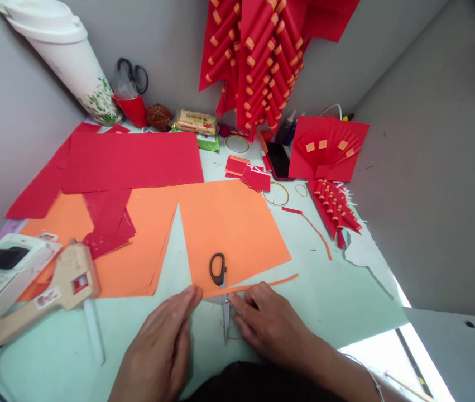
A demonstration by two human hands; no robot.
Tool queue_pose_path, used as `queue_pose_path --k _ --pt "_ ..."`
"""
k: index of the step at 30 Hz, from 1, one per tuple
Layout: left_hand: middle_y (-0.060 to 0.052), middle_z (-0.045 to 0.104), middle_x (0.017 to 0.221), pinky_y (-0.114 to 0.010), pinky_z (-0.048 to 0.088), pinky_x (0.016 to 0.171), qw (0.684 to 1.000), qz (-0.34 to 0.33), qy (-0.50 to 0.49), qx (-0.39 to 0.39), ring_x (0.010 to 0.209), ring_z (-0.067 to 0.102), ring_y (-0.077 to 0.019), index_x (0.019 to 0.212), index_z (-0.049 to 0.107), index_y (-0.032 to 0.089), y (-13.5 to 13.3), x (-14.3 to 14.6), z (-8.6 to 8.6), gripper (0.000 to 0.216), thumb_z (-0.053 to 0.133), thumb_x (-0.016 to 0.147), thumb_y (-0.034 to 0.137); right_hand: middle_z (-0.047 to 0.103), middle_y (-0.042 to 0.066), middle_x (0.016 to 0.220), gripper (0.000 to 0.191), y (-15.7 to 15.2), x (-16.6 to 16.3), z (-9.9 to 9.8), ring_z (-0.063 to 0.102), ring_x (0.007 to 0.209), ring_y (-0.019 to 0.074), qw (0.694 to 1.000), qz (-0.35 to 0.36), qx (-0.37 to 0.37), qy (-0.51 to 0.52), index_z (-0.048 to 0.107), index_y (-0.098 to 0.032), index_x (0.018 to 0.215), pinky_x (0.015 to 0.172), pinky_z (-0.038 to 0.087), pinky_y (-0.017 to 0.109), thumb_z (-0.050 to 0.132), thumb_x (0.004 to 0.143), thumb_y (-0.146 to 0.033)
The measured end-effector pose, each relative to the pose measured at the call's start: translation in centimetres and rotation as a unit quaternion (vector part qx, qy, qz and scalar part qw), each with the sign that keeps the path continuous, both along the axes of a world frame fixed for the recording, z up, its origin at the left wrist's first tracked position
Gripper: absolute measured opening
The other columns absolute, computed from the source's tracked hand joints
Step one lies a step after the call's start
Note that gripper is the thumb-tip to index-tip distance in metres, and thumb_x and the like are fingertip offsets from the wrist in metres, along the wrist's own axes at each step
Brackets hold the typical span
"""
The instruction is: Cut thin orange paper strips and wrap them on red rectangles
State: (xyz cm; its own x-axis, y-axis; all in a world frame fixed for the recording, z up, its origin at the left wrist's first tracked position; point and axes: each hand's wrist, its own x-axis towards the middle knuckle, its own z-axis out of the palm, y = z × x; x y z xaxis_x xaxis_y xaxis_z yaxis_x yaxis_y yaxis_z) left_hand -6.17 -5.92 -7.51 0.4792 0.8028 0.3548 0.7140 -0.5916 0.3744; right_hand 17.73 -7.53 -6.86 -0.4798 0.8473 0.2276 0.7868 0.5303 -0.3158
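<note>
An orange paper sheet (233,223) lies in front of me, with a narrow orange paper strip (281,281) along its near edge. My left hand (164,335) has its fingers pressed together, fingertips on the sheet's near left corner. Curled fingers of my right hand (268,324) bear on the strip, index fingertip beside the scissors; part of the strip is hidden beneath them. Between my hands lie the scissors (217,269), one dark handle loop on the sheet and the blades pointing towards me. The strip crosses the scissors.
On the left are a glue gun (70,273), a power strip (6,268) and red paper (132,162). A tall white cup (65,61) stands at the back left. Red firecracker ornaments (262,61) hang at the back; a fan card (329,148) and phone (278,159) sit right.
</note>
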Motion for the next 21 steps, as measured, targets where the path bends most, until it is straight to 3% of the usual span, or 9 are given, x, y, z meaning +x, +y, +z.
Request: queue_pose_path --k 4,8,11,14,17,21 --pt "-0.008 0.069 0.124 -0.029 0.048 0.103 1.000 0.000 0.019 0.017 0.110 0.067 -0.0168 0.130 0.056 0.015 -0.2 0.0 0.1 0.036 0.043 0.096 0.021 0.055 0.006 0.081 0.032 -0.1 0.3 0.2 0.043 0.071 0.0192 1.000 0.013 -0.019 0.004 0.058 -0.011 0.125 0.058 0.033 0.031 0.044 0.096 -0.019" --pt "-0.006 0.069 0.124 -0.030 0.049 0.101 1.000 0.011 0.010 0.011 0.108 0.067 -0.0170 0.130 0.056 0.017 -0.1 -0.1 0.5 0.036 0.043 0.097 0.024 0.055 0.007 0.090 0.038 -0.8 2.8 1.7 0.047 0.077 0.0196 0.991 0.037 -0.126 0.038 0.056 -0.017 0.132 0.063 0.041 0.031 0.048 0.095 -0.019" --pt "-0.007 0.071 0.119 -0.032 0.050 0.096 1.000 0.023 -0.020 0.005 0.104 0.068 -0.0188 0.129 0.055 0.018 0.6 0.3 1.0 0.035 0.047 0.097 0.031 0.052 0.006 0.093 0.038 -1.4 5.9 3.6 0.051 0.083 0.0191 0.968 -0.009 -0.234 0.089 0.059 -0.024 0.132 0.071 0.046 0.032 0.049 0.095 -0.020" --pt "-0.010 0.071 0.108 -0.040 0.052 0.087 0.999 0.026 -0.016 0.025 0.096 0.066 -0.0247 0.129 0.055 0.016 1.7 1.4 1.2 0.041 0.052 0.094 0.040 0.049 0.005 0.094 0.040 -1.9 8.9 5.4 0.054 0.083 0.0171 0.937 -0.048 -0.311 0.151 0.060 -0.029 0.133 0.068 0.048 0.029 0.048 0.096 -0.020" --pt "-0.010 0.067 0.097 -0.044 0.052 0.075 1.000 -0.005 0.024 0.003 0.087 0.064 -0.0273 0.112 0.063 0.019 2.7 3.0 1.0 0.031 0.056 0.091 0.041 0.052 0.005 0.095 0.040 -2.2 11.8 6.8 0.056 0.084 0.0170 0.907 -0.055 -0.379 0.175 0.064 -0.033 0.129 0.065 0.048 0.026 0.051 0.093 -0.020" --pt "-0.008 0.066 0.089 -0.040 0.051 0.069 0.998 -0.041 0.040 -0.024 0.078 0.062 -0.0243 0.089 0.065 0.021 3.5 4.3 0.6 0.019 0.053 0.092 0.035 0.056 0.005 0.094 0.034 -1.6 15.5 7.2 0.058 0.084 0.0172 0.915 -0.109 -0.340 0.187 0.068 -0.032 0.124 0.073 0.049 0.030 0.051 0.096 -0.025"
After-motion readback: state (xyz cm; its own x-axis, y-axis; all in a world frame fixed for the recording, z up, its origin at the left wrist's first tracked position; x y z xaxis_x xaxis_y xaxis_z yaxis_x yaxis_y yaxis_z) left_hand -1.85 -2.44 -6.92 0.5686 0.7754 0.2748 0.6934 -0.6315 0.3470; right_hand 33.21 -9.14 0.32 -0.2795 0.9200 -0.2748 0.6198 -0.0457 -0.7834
